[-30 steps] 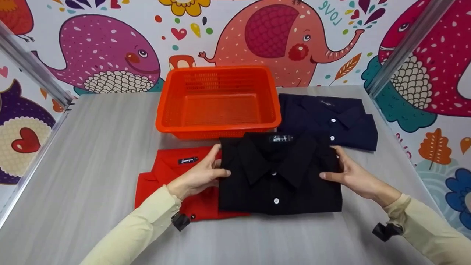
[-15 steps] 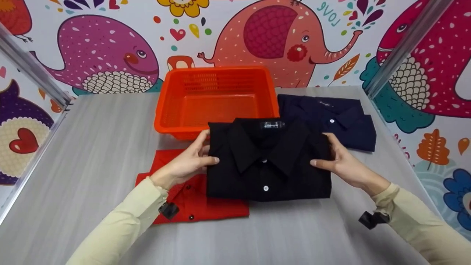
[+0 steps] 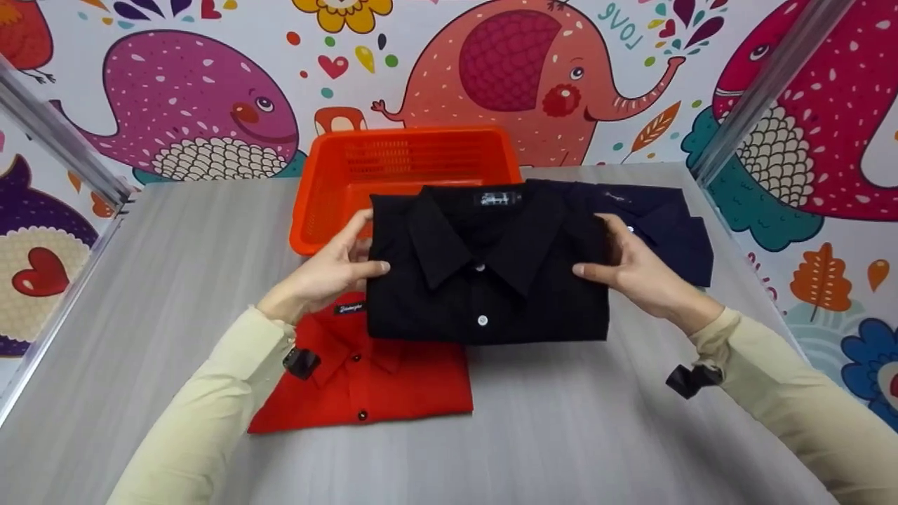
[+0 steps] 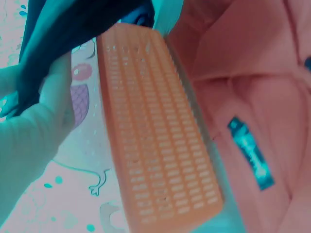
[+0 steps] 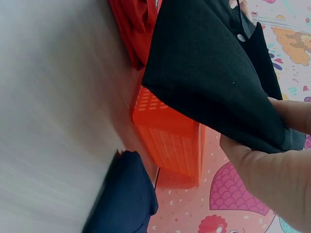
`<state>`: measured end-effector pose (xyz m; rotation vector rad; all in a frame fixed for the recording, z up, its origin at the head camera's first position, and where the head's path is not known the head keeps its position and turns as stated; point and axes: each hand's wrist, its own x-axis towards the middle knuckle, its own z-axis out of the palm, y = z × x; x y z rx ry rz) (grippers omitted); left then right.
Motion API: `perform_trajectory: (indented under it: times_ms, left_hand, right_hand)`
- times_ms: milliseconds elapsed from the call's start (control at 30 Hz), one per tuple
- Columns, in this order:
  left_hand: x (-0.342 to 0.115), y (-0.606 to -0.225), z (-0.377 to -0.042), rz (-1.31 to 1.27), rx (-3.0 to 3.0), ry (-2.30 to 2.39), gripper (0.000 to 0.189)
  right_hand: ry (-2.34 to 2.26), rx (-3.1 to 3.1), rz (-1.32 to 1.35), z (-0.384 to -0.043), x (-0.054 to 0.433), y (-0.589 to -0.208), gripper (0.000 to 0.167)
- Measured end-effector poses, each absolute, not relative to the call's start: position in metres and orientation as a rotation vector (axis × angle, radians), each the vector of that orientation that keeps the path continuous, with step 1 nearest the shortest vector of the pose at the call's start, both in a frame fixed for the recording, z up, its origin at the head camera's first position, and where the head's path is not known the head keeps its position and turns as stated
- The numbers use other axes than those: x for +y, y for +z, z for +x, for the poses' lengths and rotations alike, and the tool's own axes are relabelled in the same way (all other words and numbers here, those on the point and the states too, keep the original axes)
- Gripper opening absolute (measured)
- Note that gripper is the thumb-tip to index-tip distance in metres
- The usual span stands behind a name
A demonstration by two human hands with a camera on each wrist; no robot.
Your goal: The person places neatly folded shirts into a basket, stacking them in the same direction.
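Observation:
A folded black shirt [image 3: 484, 280] with a collar and white buttons is held up between both hands, its lower part overlapping the red shirt in the head view. My left hand [image 3: 330, 270] pinches its left edge, thumb on the front and fingers behind. On the opposite edge, my right hand [image 3: 642, 270] grips the cloth the same way. The right wrist view shows the black shirt [image 5: 209, 73] raised off the table, with the right hand [image 5: 272, 165] pinching a side. Behind the shirt, an orange basket [image 3: 303, 210] is partly covered from view.
A folded red shirt [image 3: 393, 389] lies on the grey table [image 3: 182, 280] at front left of centre. To the right of the basket lies a folded navy shirt [image 3: 673, 245], partly hidden by the right hand. A printed wall [image 3: 337, 91] closes off the back.
Both hands have lifted the black shirt and carried it away from the body and a little left. It now overlaps the basket's front, and more of the red shirt shows.

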<state>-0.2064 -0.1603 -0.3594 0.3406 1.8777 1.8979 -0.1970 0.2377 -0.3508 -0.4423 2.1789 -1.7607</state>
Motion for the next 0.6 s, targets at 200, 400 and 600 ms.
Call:
perform_trajectory:
  times_ms: [200, 400, 600]
  left_hand:
    - [-0.164, -0.354, -0.217, 0.241, 1.943, 1.87, 0.08]
    - [-0.168, -0.348, -0.223, 0.215, 1.953, 1.921, 0.077]
    - [-0.17, -0.335, -0.233, 0.265, 2.026, 1.942, 0.073]
  right_hand:
    - [-1.789, 2.211, -0.389, -0.212, 0.228, -0.347, 0.065]
    - [-1.803, 2.273, -0.406, -0.223, 0.217, -0.341, 0.062]
    - [-1.884, 2.209, -0.332, -0.233, 0.206, -0.325, 0.062]
